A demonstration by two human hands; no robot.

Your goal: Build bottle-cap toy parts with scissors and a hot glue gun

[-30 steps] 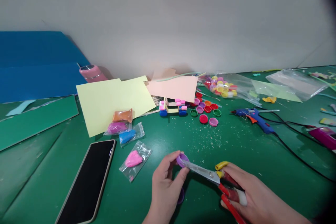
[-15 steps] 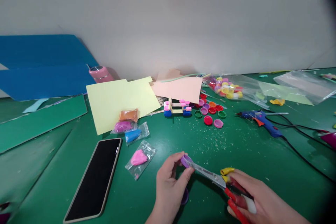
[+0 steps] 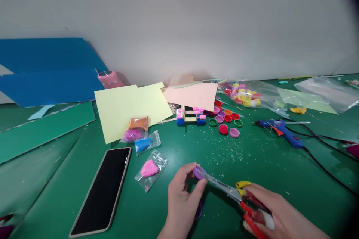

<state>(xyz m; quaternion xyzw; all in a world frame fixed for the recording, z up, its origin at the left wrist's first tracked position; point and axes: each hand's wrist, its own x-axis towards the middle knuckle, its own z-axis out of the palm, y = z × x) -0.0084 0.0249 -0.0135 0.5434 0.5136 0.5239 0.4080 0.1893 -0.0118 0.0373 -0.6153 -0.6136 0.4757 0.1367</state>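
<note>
Between the thumb and fingers of my left hand is a purple plastic bottle cap, held above the table near its front. My right hand grips the red and yellow handles of a pair of scissors. The blades point left and their tips meet the cap's rim; whether they have cut into it I cannot tell. A second purple cap lies on the table, partly hidden behind my left hand. Left of that hand is a small clear bag with pink clay.
A phone lies at the left. Farther back stand a small blue-wheeled model and several loose caps. A blue glue gun with its cord rests at the right. Coloured paper and a pink bottle are near the wall.
The view has shifted slightly, moving the table items a little to the right. Both hands, the cap and the scissors keep nearly the same pose.
</note>
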